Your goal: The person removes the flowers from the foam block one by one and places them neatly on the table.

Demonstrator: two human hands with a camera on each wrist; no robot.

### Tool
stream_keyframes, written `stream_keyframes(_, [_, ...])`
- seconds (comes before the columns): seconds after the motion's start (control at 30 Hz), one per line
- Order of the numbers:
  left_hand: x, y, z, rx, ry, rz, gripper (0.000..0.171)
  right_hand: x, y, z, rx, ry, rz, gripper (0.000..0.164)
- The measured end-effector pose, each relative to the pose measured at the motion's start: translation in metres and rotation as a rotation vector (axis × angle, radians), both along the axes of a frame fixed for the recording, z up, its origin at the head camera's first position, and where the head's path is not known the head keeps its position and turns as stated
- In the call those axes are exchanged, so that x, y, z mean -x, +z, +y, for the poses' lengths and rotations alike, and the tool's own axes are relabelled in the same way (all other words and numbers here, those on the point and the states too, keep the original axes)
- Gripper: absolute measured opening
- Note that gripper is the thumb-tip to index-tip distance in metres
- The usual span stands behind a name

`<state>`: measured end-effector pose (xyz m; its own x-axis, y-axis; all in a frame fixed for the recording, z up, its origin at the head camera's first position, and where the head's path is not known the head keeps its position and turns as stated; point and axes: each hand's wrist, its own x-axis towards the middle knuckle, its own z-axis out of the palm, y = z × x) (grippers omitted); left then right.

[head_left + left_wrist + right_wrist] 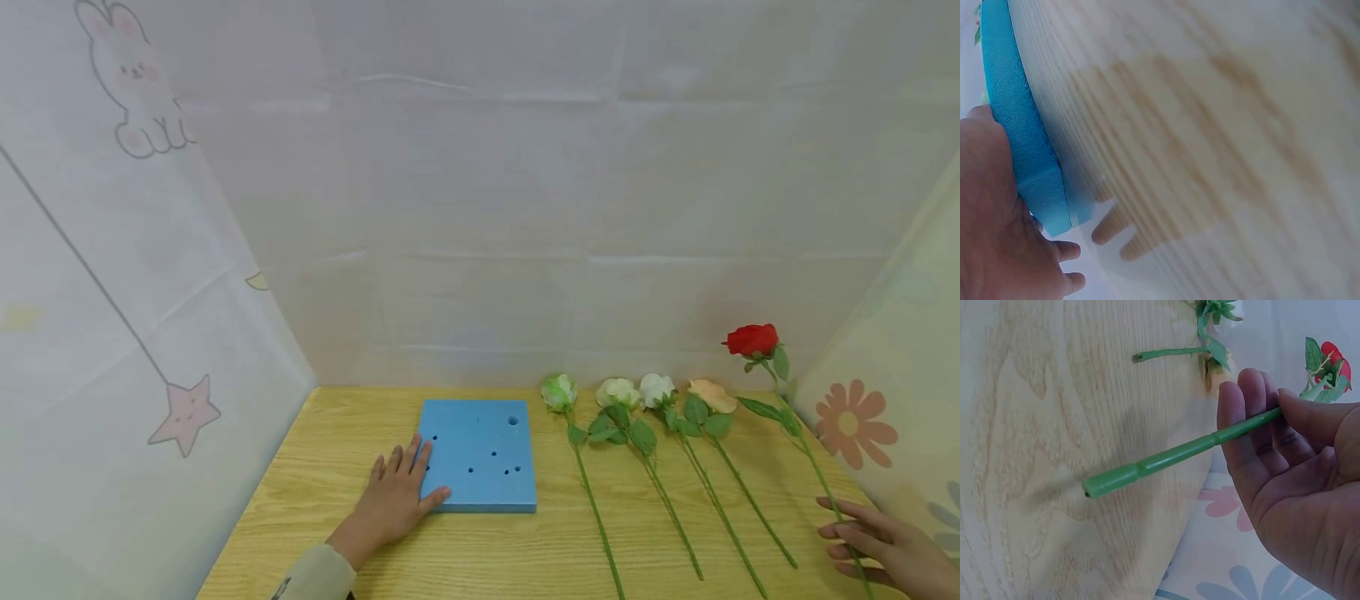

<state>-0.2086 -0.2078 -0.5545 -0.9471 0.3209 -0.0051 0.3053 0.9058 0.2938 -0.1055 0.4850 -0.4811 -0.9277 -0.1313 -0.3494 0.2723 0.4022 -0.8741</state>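
Note:
My left hand (393, 496) rests with spread fingers at the left edge of a blue foam block (480, 492), which has several holes in its top. Its thumb lies over the block's front left corner; in the left wrist view the block's blue side (1016, 106) shows beside the hand (997, 212). At the right, my right hand (892, 546) holds a red rose (752, 340) by its long green stem. Thumb and fingers pinch the stem (1172, 454) in the right wrist view, its cut end sticking out past the fingers.
Between the block and my right hand several roses lie on the wooden table (322, 450): a green one (558, 392), a cream one (618, 392), a white one (657, 389) and a peach one (712, 396). Printed cloth walls (480, 208) stand behind and at both sides.

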Motion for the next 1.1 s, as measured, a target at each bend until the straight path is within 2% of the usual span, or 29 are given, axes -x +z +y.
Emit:
stream_keyframes(0.03, [0.000,0.000,0.000,-0.001,0.000,-0.002,0.092,0.000,-0.001,0.001,-0.016,-0.003,0.000,0.040])
stream_keyframes(0.17, [0.001,-0.002,0.000,-0.001,0.002,0.001,0.094,0.003,-0.006,0.002,-0.087,-0.043,-0.006,0.077])
stream_keyframes(0.43, [0.001,-0.003,-0.001,0.000,0.003,0.018,0.093,0.009,-0.019,0.018,-0.090,-0.028,-0.033,0.073])
stream_keyframes(0.7, [0.001,-0.005,-0.001,-0.012,-0.008,0.020,0.094,0.012,-0.029,0.031,-0.033,-0.010,-0.056,0.066])
stream_keyframes(0.93, [0.001,-0.003,0.000,-0.016,-0.009,0.027,0.093,0.015,-0.032,0.031,-0.038,0.005,-0.056,0.075])
stream_keyframes(1.1, [-0.001,0.001,0.001,0.009,0.002,0.011,0.092,0.016,-0.039,0.035,0.016,-0.010,-0.092,0.078])
